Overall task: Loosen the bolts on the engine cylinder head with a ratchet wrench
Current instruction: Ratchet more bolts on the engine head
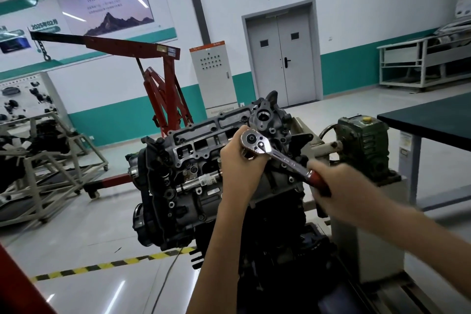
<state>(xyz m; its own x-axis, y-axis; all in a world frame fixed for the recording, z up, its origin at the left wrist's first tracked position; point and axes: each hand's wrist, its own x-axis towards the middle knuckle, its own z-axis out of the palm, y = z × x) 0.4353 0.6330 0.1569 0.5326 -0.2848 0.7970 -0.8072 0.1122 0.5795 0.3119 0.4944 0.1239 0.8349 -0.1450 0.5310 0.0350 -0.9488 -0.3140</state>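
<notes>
Head view: the left hand's (239, 163) fingers (237, 143) curl round the underside of the round, polished head of the chrome ratchet wrench with a glossy red handle (285, 159), their tips hidden beneath it. The right hand (331, 183), smeared by motion blur, wraps closed around that red grip. Small stamped markings on the wrench's flat steel shank are too fine to read. The wrench head sits over the upper right end of the grey, rough-cast aluminium engine cylinder head (204, 135), whose top face is pocked with bolt holes and rectangular openings. A white barcode label lies on a shiny tube on the engine's side. To the right stands a ribbed, dull green gearbox with a yellow cap (362, 145). Behind are a red steel engine hoist (163, 79), a grey double door (281, 58) and a wall poster reading "2025年02月" (44, 24).
</notes>
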